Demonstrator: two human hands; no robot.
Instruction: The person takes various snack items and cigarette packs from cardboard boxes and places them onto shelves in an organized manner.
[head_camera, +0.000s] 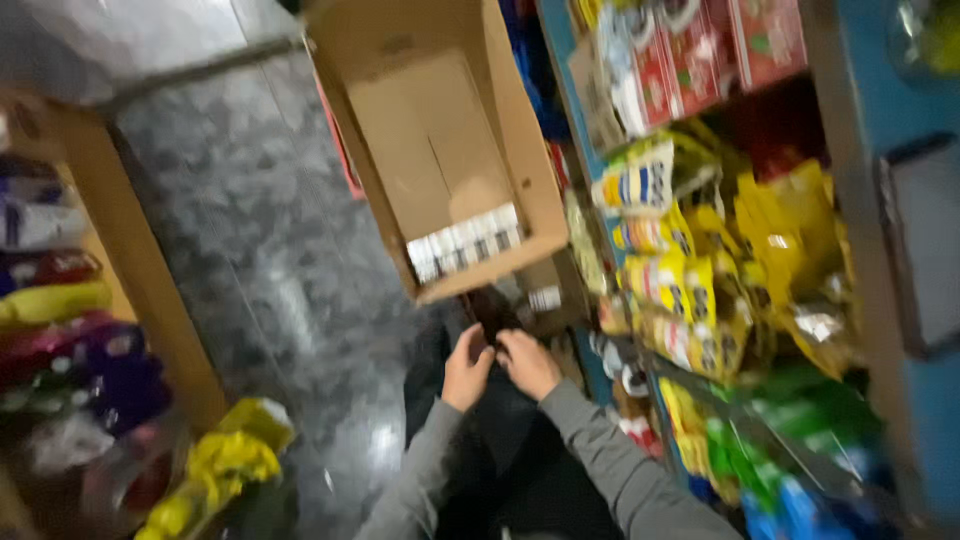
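Both my hands meet low in the middle of the head view, grey sleeves running down to the bottom edge. My left hand (467, 367) and my right hand (528, 362) are closed together around a small dark item (492, 309) just below an open cardboard box (525, 150). The box stands tilted on the floor and holds a row of small white packs (466, 243) along its near side. Motion blur hides what exactly the dark item is.
A shelf unit (860, 250) on the right is packed with yellow (690, 270), red (730, 45) and green (790, 430) snack packets. A wooden shelf (130, 250) with purple and yellow packs stands at the left. Grey marbled floor (270, 250) lies between them.
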